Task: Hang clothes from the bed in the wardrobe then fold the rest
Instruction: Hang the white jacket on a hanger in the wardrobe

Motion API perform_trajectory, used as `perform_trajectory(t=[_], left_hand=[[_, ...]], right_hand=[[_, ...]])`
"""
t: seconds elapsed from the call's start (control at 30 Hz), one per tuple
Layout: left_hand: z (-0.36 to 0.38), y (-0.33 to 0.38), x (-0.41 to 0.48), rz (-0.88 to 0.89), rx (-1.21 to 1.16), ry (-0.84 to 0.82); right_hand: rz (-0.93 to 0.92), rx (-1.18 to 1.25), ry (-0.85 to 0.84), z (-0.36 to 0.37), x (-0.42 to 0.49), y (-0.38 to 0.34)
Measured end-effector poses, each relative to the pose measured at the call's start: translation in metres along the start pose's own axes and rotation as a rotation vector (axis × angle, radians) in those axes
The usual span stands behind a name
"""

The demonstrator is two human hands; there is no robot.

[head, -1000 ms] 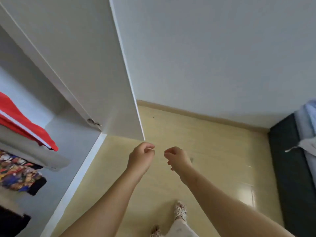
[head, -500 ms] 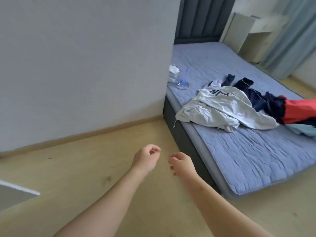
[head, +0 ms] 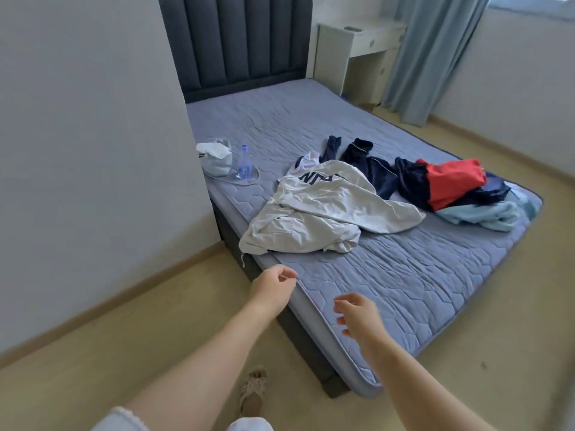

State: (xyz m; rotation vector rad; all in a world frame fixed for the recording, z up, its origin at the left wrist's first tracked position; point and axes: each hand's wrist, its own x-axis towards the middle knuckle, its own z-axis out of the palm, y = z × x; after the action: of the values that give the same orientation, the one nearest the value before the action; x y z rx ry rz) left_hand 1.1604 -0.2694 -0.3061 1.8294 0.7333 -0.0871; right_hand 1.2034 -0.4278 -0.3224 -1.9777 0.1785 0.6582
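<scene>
A bed with a blue quilted mattress fills the middle of the view. On it lie a crumpled white hoodie with dark lettering, navy trousers, a red and navy garment and a light blue garment. My left hand hovers at the mattress's near edge, fingers loosely curled and holding nothing. My right hand hangs over the near part of the mattress, fingers relaxed and empty. Both hands are short of the hoodie.
A white bag and a plastic water bottle sit on the bed by the wall. A dark padded headboard, a white desk and a blue curtain stand behind. Wooden floor surrounds the bed.
My view has swung from the wardrobe and its door round to the bed and come closer to it. Both empty hands have spread apart and reached toward the mattress edge.
</scene>
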Motion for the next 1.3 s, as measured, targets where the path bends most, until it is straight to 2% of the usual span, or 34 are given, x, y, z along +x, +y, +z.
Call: perform_trajectory(t=[0.23,0.37,0.57,0.77,0.87,0.97,1.1,1.2,1.3], left_hand=[[0.010,0.039,0.152,0.010,0.051,-0.087],[0.008,0.056,0.253,-0.038,0.087,-0.089],[0.033,0.027,0.380,-0.156,0.226,-0.085],[0.076,-0.016,0.462,-0.226,0.407,-0.116],[0.086,-0.042,0.499,-0.189,0.598,-0.023],[0.086,-0.073,0.527,-0.224,0.749,0.053],[0.085,-0.110,0.552,-0.379,0.730,0.018],[0.074,-0.124,0.565,-0.290,0.816,-0.087],[0.070,-0.124,0.555,-0.153,0.763,-0.105]], right_hand=[[0.061,0.021,0.073,0.001,0.140,-0.058],[0.122,0.006,0.060,0.011,0.234,-0.092],[0.217,0.012,0.098,0.022,0.344,-0.088],[0.320,-0.024,0.070,0.039,0.405,-0.046],[0.339,-0.037,0.061,0.050,0.437,-0.026],[0.364,-0.042,0.064,0.060,0.459,-0.005],[0.414,-0.020,0.066,0.069,0.472,0.022],[0.456,0.053,0.080,0.073,0.469,0.031],[0.491,0.164,0.070,0.082,0.457,0.029]])
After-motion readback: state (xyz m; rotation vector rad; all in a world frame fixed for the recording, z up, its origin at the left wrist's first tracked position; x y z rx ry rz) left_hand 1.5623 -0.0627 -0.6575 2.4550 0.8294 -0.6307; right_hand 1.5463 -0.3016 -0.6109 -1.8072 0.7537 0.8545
